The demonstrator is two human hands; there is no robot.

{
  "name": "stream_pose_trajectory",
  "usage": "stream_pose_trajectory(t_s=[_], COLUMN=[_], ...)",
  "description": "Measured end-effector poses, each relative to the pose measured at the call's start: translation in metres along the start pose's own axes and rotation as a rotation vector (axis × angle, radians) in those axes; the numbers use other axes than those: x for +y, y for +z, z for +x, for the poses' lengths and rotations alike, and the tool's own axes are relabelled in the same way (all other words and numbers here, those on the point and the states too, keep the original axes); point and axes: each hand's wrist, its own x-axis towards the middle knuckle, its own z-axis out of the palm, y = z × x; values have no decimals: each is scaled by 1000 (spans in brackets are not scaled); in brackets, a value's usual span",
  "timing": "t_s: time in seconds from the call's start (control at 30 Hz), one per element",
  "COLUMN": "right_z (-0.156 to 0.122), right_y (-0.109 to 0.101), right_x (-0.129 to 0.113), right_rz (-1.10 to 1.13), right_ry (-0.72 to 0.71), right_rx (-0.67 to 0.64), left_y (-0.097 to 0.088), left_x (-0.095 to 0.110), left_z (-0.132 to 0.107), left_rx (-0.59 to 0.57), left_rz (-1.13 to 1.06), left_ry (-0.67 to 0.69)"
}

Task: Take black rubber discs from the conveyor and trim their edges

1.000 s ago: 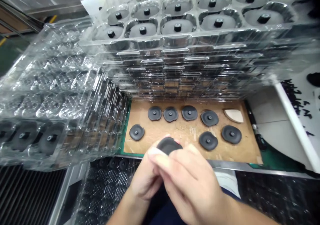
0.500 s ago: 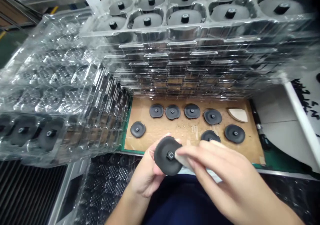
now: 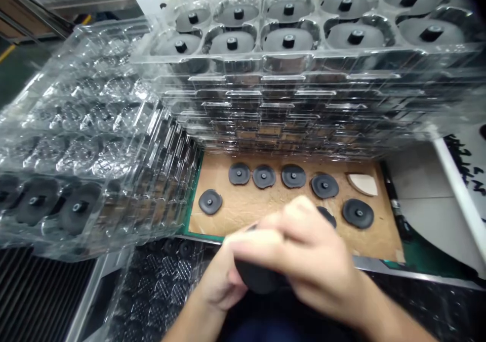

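Observation:
Both hands meet low in the middle of the view, just in front of the bench edge. My left hand grips a round black rubber disc from below. My right hand lies over the disc from the right, fingers curled on its top, and hides most of it. Whether the right hand also holds a small tool is hidden. Behind the hands, several more black discs with small centre hubs lie on a brown board.
A tall stack of clear blister trays stands behind the board, its top tray holding black discs. Another stack of clear trays leans at the left. A white wedge lies on the board's right end. A white tray edge runs at right.
The disc, held up face-on half a second ago, has dropped lower and the right hand has closed over it, covering its hub.

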Motion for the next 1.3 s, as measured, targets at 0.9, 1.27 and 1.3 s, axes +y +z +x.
stream_pose_trajectory(t_s=[0.9, 1.27, 1.3], right_z=[-87, -44, -42], right_y=[49, 4, 2], right_x=[32, -5, -6], right_rz=[219, 730, 801], right_ry=[604, 653, 673], right_rx=[252, -152, -186], left_y=[-18, -12, -12], left_x=[-13, -8, -8], left_z=[-15, -33, -34], left_rx=[190, 69, 53], left_rz=[968, 862, 826], left_ry=[817, 593, 567])
